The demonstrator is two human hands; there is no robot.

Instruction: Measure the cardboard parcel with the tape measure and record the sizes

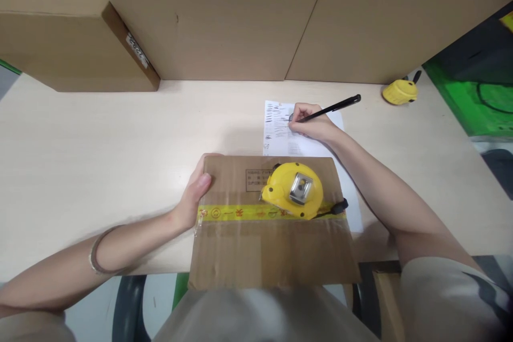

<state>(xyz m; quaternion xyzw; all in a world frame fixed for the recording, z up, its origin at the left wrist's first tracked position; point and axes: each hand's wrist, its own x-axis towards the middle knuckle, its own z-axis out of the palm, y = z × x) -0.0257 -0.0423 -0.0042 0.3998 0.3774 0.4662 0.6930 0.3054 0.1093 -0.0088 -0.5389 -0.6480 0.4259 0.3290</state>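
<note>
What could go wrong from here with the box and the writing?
1. The yellow tape measure rests atop the box; it might slide off if the box tilts.
2. The box appears to reach past the table's near edge, so it may tip if the left hand lets go.
3. The box blocks part of the paper from view, so entries could be missed.

Pale tabletop (pixel 100 171), marked white paper (pixel 280 145) right of centre, yellow tape measure (pixel 398 92) at the far right, brown carton (pixel 72 48) at the far left, tall brown panels (pixel 220 21) standing along the back
</note>
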